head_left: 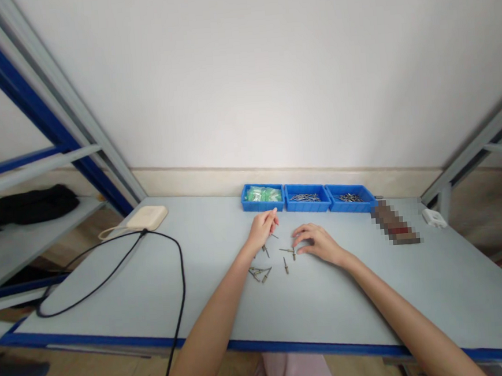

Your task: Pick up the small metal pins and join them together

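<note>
My left hand (263,228) is closed above the table, in front of the left blue bin, with its fingers pressed together; a thin metal pin shows beside it, and what it grips is too small to make out. To the right, my right hand (315,241) has its fingers apart and curved, its fingertips beside a small metal rivet (294,254). Another rivet (286,266) lies between my forearms. Several more rivets (264,275) form a loose group near my left forearm, and one rivet (265,250) lies just below my left hand.
Three blue bins stand in a row at the back: one with green-and-clear packets (263,194), two with metal pieces (304,197) (351,198). A white box (147,218) and looping black cable (182,274) are at left. A blurred item (395,223) and white object (434,218) are at right.
</note>
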The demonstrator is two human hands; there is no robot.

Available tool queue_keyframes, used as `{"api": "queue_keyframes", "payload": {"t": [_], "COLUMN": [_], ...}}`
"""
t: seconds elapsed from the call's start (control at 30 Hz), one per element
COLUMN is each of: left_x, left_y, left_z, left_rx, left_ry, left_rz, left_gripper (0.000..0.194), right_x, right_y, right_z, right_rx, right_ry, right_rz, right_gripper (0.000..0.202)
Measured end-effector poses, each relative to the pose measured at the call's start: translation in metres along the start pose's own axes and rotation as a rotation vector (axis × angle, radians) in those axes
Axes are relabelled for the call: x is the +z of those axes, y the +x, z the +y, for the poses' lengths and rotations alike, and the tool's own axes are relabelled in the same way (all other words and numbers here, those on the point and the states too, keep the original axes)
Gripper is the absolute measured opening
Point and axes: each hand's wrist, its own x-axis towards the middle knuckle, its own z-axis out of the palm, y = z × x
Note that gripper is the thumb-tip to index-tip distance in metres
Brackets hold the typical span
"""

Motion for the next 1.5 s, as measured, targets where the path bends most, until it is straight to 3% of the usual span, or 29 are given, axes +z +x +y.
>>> {"api": "queue_keyframes", "payload": {"t": [0.23, 0.4, 0.53, 0.67, 0.8, 1.1, 1.5], "left_x": [0.001, 0.003, 0.008, 0.016, 0.019, 0.020, 0.022], "left_y": [-0.003, -0.005, -0.010, -0.017, -0.018, -0.017, -0.017], "left_z": [0.005, 0.007, 0.013, 0.020, 0.019, 0.017, 0.016], "left_rx": [0.038, 0.029, 0.075, 0.121, 0.133, 0.118, 0.070], "left_ry": [0.102, 0.140, 0.180, 0.318, 0.427, 0.420, 0.253], "left_rz": [-0.054, -0.067, -0.129, -0.212, -0.193, -0.212, -0.128], "left_gripper": [0.048, 0.049, 0.049, 0.038, 0.035, 0.030, 0.024], "right_x": [0.001, -0.010, -0.019, -0.014, -0.009, -0.007, -0.004], "right_y": [0.007, 0.011, 0.014, 0.012, 0.009, 0.010, 0.011], "right_z": [0.008, 0.008, 0.011, 0.008, 0.002, 0.008, 0.008], "right_rx": [-0.022, 0.010, 0.173, 0.311, 0.321, 0.362, 0.302], "right_ry": [0.045, 0.156, 0.366, 0.367, 0.307, 0.383, 0.592], "right_rz": [-0.015, -0.046, 0.123, 0.272, 0.291, 0.344, 0.336], "right_gripper": [0.006, 0.012, 0.017, 0.016, 0.015, 0.015, 0.027]}}
